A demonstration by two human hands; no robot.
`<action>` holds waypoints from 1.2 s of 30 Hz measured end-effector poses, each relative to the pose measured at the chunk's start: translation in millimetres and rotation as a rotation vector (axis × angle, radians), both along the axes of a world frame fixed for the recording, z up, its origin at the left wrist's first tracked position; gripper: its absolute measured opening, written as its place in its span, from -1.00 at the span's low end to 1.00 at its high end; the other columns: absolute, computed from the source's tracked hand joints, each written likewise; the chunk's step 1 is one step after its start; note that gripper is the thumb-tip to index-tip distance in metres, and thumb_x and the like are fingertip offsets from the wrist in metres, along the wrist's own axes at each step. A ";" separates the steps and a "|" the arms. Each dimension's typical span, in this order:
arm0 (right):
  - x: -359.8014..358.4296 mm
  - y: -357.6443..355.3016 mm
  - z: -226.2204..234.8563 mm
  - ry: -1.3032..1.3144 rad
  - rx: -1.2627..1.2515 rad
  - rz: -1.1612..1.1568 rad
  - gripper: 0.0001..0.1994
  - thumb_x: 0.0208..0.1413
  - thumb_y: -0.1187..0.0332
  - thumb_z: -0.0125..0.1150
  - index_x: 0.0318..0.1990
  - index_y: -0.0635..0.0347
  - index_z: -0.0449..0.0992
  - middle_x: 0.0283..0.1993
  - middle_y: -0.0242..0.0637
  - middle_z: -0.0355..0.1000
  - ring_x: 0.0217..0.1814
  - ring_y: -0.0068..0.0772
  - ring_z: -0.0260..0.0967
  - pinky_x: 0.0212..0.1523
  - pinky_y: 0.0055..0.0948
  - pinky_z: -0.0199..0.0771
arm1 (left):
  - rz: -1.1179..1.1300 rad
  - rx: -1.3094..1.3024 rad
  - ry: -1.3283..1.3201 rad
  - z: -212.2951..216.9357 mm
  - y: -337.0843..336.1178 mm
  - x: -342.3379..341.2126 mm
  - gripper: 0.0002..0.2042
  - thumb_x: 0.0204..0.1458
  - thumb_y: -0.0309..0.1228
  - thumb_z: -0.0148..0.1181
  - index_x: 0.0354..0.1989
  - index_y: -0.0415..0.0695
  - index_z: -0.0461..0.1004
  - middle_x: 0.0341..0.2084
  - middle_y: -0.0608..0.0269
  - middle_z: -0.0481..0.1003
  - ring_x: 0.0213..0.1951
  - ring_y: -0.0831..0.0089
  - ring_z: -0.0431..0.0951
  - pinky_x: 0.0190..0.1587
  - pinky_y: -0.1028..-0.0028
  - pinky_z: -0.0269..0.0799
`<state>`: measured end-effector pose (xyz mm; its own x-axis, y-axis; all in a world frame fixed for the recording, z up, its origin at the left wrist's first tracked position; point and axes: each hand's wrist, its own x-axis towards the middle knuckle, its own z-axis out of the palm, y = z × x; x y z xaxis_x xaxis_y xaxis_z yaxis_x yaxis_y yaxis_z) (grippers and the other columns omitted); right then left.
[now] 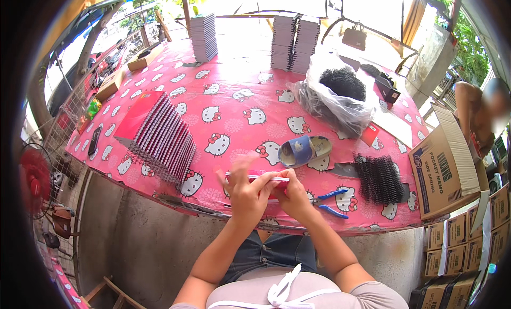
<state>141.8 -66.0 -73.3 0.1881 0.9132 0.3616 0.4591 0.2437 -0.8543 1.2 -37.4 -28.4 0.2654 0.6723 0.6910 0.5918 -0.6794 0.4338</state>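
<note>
While both hands work close over the near edge of the table, a thin red notebook [277,178] lies between them, edge-on. Right hand [294,194] pinches its right end, narrow grip; left hand [247,189] at its other side, fingers blurred, so cannot tell how firmly it holds. Whether a coil is in this one: hidden. Blue-handled pliers [334,193] lie loose just right of the right hand. Beyond, a pile of black coils [379,178], with more in a plastic bag [367,115]. To the left, a tall red stack [165,139] shows coils along its edges; reads as done. Progress, judged: well under way, the notebook in hand seemingly unfinished, plenty of coils left over.
</note>
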 end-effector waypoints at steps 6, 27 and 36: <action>161.1 -21.2 22.1 -0.712 -0.308 -0.871 -0.68 -0.21 0.28 0.44 -0.33 0.26 0.51 -0.16 -0.11 0.42 0.00 -0.10 0.36 -0.05 -0.20 0.39 | -0.089 -0.186 -0.035 -3.4 19.6 4.5 -0.84 -0.14 -0.16 0.33 -0.46 0.08 0.63 -0.53 0.57 0.52 -0.30 0.49 0.42 0.05 0.12 0.03; 39.9 -20.5 73.5 -0.310 0.140 -0.056 -0.79 -0.15 0.54 0.35 -0.27 0.20 0.60 -0.35 -0.26 0.42 -0.38 -0.35 0.43 -0.37 -0.42 0.44 | -0.158 -0.234 -0.086 -1.8 14.2 -2.4 -0.82 -0.16 -0.14 0.36 -0.45 0.08 0.63 -0.50 0.55 0.53 -0.30 0.55 0.41 0.07 0.24 -0.06; 52.1 -12.3 78.5 -0.212 -0.112 0.178 -0.85 -0.08 0.51 0.31 -0.29 0.23 0.57 -0.34 -0.27 0.40 -0.35 -0.36 0.41 -0.33 -0.41 0.40 | -0.133 -0.190 -0.103 -5.4 13.4 -1.5 -0.83 -0.17 -0.16 0.37 -0.45 0.08 0.63 -0.49 0.55 0.54 -0.31 0.55 0.41 0.06 0.25 -0.06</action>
<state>193.9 -78.3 5.2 -0.0476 0.9615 0.2707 0.5883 0.2460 -0.7703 -0.3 -24.0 -33.9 0.2953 0.7564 0.5836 0.4486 -0.6491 0.6143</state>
